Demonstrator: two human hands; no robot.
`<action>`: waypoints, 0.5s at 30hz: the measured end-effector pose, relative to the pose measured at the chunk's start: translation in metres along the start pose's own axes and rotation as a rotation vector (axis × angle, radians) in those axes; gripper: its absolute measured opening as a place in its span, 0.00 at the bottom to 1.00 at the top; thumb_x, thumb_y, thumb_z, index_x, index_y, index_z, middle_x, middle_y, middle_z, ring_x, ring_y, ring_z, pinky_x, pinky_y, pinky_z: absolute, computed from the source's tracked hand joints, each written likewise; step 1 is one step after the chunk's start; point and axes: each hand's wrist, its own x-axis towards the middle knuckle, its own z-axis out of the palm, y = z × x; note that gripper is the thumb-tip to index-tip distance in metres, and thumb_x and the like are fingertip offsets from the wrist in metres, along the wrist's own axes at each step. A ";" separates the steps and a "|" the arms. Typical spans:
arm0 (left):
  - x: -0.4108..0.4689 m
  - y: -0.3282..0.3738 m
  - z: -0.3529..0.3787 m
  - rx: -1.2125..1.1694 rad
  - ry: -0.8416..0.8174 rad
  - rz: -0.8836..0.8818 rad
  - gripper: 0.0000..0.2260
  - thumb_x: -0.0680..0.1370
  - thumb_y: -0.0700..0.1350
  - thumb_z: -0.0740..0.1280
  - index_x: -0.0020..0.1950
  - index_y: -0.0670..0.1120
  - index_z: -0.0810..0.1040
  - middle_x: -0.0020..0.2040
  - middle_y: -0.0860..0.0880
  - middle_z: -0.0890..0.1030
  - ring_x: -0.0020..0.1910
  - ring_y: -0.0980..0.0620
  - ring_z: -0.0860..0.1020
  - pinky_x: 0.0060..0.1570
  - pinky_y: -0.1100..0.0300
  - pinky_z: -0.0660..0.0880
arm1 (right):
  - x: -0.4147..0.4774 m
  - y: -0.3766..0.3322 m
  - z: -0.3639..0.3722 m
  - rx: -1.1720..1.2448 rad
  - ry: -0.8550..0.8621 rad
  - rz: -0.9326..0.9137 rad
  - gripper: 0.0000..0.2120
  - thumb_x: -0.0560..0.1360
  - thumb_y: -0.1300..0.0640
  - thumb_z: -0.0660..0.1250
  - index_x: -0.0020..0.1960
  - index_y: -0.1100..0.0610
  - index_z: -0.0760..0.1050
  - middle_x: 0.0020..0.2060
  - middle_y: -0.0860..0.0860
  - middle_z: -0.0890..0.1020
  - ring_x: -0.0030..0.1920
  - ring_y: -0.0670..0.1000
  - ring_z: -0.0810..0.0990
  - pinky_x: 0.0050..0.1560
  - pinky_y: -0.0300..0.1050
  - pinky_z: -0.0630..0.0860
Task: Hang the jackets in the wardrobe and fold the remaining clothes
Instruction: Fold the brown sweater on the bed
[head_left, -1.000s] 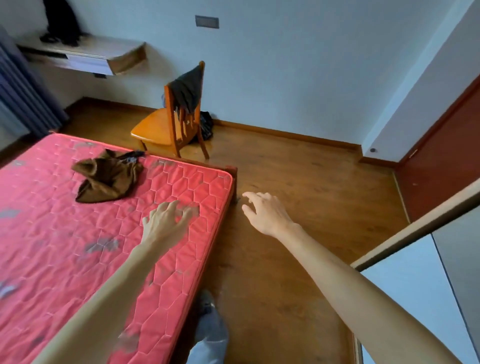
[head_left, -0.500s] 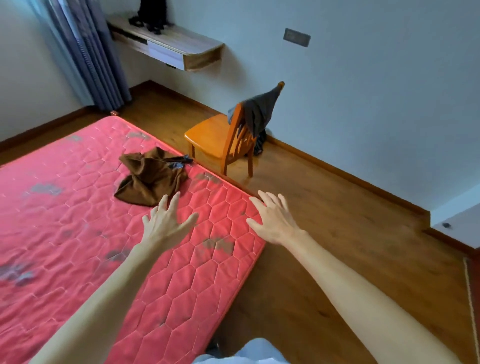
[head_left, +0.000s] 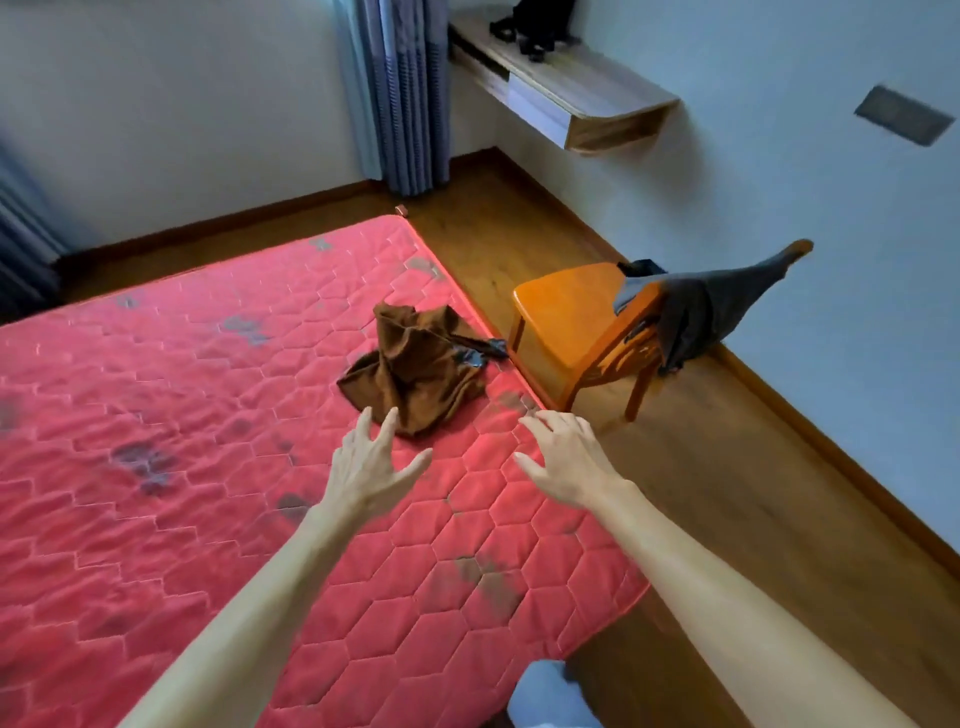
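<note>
Two empty hands, left hand (head_left: 366, 467) and right hand (head_left: 569, 460), near brown garment (head_left: 415, 366); no writing.

Brown garment (head_left: 415, 364) crumpled in heap near bed (head_left: 156, 415) edge; dark grey garment (head_left: 706, 306) draped over chair (head_left: 571, 306) back.

Red quilted mattress (head_left: 182, 441), orange wooden chair (head_left: 576, 317) just beside — wall shelf (head_left: 582, 98), striped curtain (head_left: 405, 93).

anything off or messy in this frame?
Yes. A brown garment lies crumpled near the corner of the red mattress, unfolded. A dark grey garment is slung over the back of the orange chair, not hung. The mattress has dark stains. Both hands are empty.
</note>
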 end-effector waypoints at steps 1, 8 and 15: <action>0.010 0.008 0.002 0.003 -0.020 -0.010 0.39 0.76 0.70 0.59 0.82 0.53 0.53 0.81 0.39 0.51 0.77 0.36 0.60 0.73 0.41 0.62 | 0.014 0.011 -0.002 0.000 -0.014 -0.016 0.27 0.79 0.43 0.62 0.73 0.54 0.69 0.70 0.54 0.73 0.71 0.56 0.69 0.73 0.53 0.60; 0.086 0.046 0.021 -0.063 -0.055 -0.112 0.37 0.77 0.69 0.59 0.81 0.54 0.54 0.82 0.42 0.49 0.78 0.40 0.58 0.74 0.45 0.60 | 0.115 0.064 0.004 0.011 -0.127 -0.101 0.26 0.81 0.43 0.59 0.75 0.53 0.66 0.72 0.53 0.70 0.74 0.54 0.65 0.75 0.51 0.56; 0.170 0.032 0.096 -0.234 -0.096 -0.278 0.30 0.81 0.65 0.54 0.80 0.54 0.58 0.82 0.46 0.53 0.79 0.45 0.56 0.76 0.50 0.56 | 0.227 0.084 0.105 0.014 -0.306 -0.094 0.24 0.82 0.44 0.56 0.75 0.52 0.65 0.71 0.53 0.71 0.72 0.55 0.67 0.72 0.51 0.62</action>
